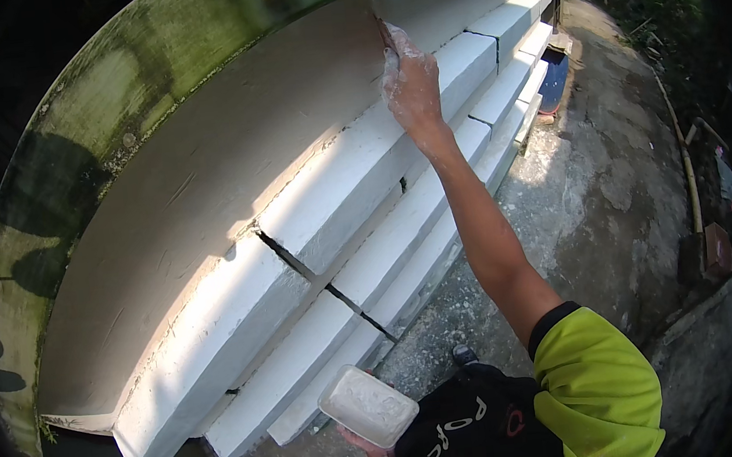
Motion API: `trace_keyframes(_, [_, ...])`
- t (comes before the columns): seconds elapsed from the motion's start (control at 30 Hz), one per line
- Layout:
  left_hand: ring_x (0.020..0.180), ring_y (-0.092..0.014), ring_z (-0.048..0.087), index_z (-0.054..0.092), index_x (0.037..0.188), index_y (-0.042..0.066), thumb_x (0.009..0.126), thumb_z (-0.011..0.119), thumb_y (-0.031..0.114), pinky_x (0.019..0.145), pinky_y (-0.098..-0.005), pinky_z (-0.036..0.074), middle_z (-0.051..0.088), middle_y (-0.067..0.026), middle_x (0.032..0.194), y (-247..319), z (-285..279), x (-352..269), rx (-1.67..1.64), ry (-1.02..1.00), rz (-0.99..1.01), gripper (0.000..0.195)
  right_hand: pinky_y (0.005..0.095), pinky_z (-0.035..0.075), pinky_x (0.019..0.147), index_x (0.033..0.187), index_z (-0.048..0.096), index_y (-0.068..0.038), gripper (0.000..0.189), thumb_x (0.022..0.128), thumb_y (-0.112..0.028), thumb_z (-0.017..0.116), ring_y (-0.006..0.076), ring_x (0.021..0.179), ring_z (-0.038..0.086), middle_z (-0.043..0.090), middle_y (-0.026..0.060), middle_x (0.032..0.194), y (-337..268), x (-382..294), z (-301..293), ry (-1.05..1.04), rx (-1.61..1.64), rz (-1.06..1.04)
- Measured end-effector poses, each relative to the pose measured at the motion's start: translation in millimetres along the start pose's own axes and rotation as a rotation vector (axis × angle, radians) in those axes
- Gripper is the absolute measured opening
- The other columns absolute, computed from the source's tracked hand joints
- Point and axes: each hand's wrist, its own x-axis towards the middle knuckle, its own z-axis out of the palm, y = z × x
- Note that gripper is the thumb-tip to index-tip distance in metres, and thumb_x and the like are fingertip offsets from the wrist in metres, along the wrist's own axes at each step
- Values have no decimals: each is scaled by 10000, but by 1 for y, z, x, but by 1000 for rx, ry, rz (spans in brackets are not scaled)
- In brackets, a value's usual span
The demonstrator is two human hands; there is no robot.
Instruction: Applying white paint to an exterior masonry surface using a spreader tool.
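Note:
My right hand (410, 82), smeared with white, is stretched far forward against the grey curved wall (214, 157). It grips a thin reddish-brown tool (384, 32), whose tip is at the wall's surface; its exact kind is hard to make out. Close to my body, my left hand (358, 438) supports a shallow white rectangular tray (368, 405) from below and the side. Whitish paste (364, 397) spreads inside the tray. Between my hands run white stepped ledges (341, 171), broken by dark vertical gaps (284, 253).
Mossy green coping (95, 89) curves along the wall's upper edge. A blue barrel (553, 81) stands past the ledges' far end. Rough concrete (604, 159) stretches along the right, with a bamboo pole (682, 152) and a reddish block (717, 250) at its far side.

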Motion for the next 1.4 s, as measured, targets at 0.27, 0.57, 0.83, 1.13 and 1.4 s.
trace_keyframes(0.27, [1132, -436, 533, 201, 1481, 133, 802, 453, 688, 891, -605, 475, 335, -173, 1457, -6, 0, -4, -2, 44, 55, 912, 380, 515, 817, 1216, 540, 64, 397, 820, 88, 543, 347, 808, 664, 660, 241, 942, -23, -21, -25, -20, 200, 10])
trace_keyframes(0.57, [1157, -408, 527, 189, 1489, 165, 819, 402, 714, 878, -610, 485, 338, -135, 1467, -24, 6, 0, 18, 71, 56, 892, 460, 518, 836, 1196, 528, 84, 474, 725, 130, 552, 466, 929, 616, 606, 313, 1010, -44, -46, 42, -239, 128, -318])
trace_keyframes(0.83, [1156, -437, 519, 184, 1492, 166, 819, 427, 707, 884, -609, 482, 316, -147, 1480, -35, 22, 2, -12, 35, 63, 897, 404, 523, 680, 1188, 554, 65, 496, 695, 128, 549, 371, 749, 645, 648, 240, 892, 2, -4, -11, 59, 52, -55])
trace_keyframes(1.13, [1185, -450, 492, 184, 1495, 182, 822, 432, 701, 909, -600, 472, 275, -172, 1496, -38, 12, 2, 22, 62, 85, 885, 402, 524, 758, 1141, 578, 75, 464, 683, 132, 530, 383, 800, 649, 650, 249, 907, -19, -52, -4, -218, 328, -346])
trace_keyframes(1.4, [1209, -429, 482, 174, 1496, 179, 835, 403, 691, 931, -643, 430, 291, -128, 1497, -45, 23, -1, 36, 16, 32, 867, 404, 530, 706, 1076, 604, 59, 369, 712, 102, 565, 402, 743, 635, 637, 248, 834, 4, -1, 20, -29, 47, -113])
